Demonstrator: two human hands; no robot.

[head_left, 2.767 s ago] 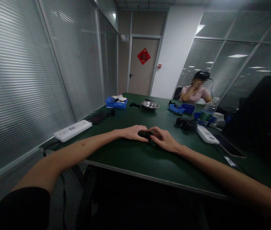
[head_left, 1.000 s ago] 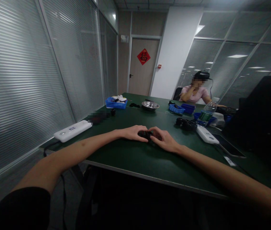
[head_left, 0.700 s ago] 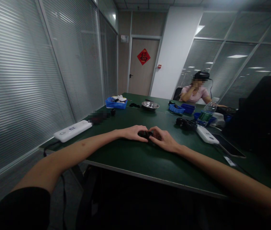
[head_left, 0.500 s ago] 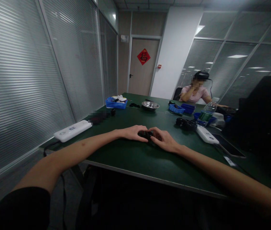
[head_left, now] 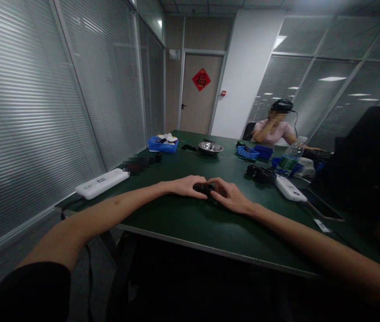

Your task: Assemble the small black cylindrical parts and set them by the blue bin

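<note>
Both my hands meet over the green table (head_left: 176,217), a short way in from its near edge. Between them is a small dark object (head_left: 202,188), black and rounded; its exact kind is too dark to make out. My left hand (head_left: 189,185) has its thumb and fingers closed round the left side of this object. From the right, my right hand (head_left: 232,195) grips the other end, with thumb and index finger curved in a pinch. The fingers cover much of the object.
White power banks (head_left: 102,183) lie at left and right. Farther back are a metal bowl (head_left: 211,148), a blue basket (head_left: 163,145) of items and smaller blue trays (head_left: 247,153). A water bottle (head_left: 289,160) and tablet (head_left: 320,204) are at right. Another person (head_left: 275,129) sits across.
My hands stay in almost the same place, still on the small dark object. At the far right edge, a dim skin-toned shape has come into view beside the dark form.
</note>
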